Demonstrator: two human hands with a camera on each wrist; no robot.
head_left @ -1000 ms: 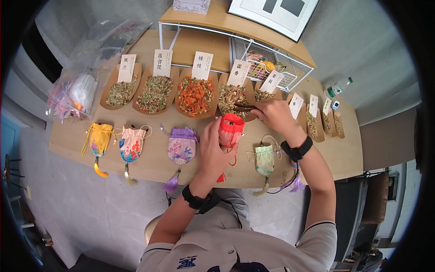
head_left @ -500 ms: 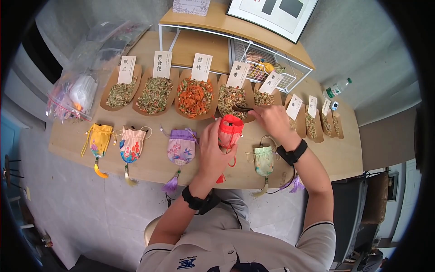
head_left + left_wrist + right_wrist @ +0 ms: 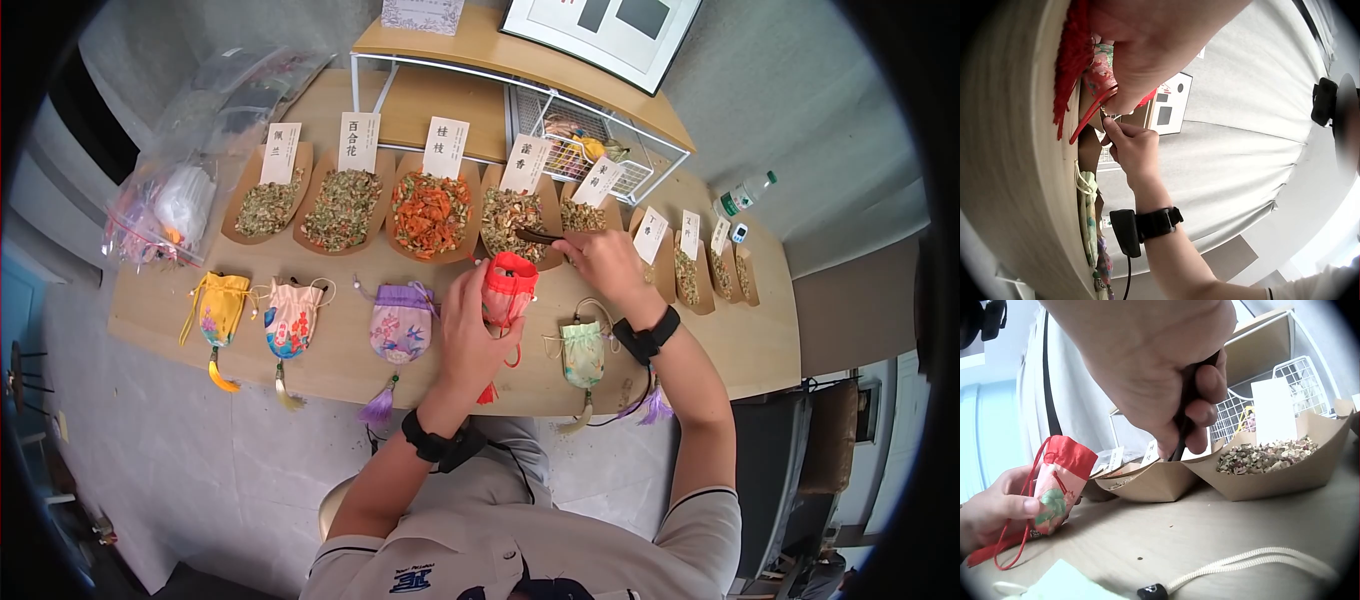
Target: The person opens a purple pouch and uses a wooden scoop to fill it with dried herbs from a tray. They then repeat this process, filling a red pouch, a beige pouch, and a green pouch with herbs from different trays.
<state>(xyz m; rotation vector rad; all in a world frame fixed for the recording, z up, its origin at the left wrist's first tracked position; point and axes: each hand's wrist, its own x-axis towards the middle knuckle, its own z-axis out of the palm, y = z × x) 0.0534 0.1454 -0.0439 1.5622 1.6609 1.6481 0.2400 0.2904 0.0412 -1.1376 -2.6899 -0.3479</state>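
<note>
My left hand [image 3: 468,335] grips a red drawstring pouch [image 3: 508,292] upright, its red mouth spread wide and facing up. A red cord and tassel hang below it, and the right wrist view shows the pouch's pink, flower-patterned body [image 3: 1055,503]. In my right hand [image 3: 607,266] is a dark brown scoop [image 3: 538,237], its handle held between thumb and curled fingers. The scoop's tip overlaps the dried herbs [image 3: 512,214] in the fourth paper tray from the left, just above the pouch in the head view.
More paper trays of dried herbs with name cards line the table, among them one of orange pieces [image 3: 432,213]. Yellow [image 3: 220,308], pink [image 3: 290,325], purple [image 3: 401,322] and green [image 3: 583,352] pouches lie along the front. A bottle [image 3: 748,193] lies at the right.
My right hand has moved slightly left and down, and the scoop has shifted within the fourth tray's herbs. The left hand holds the red pouch in the same place.
</note>
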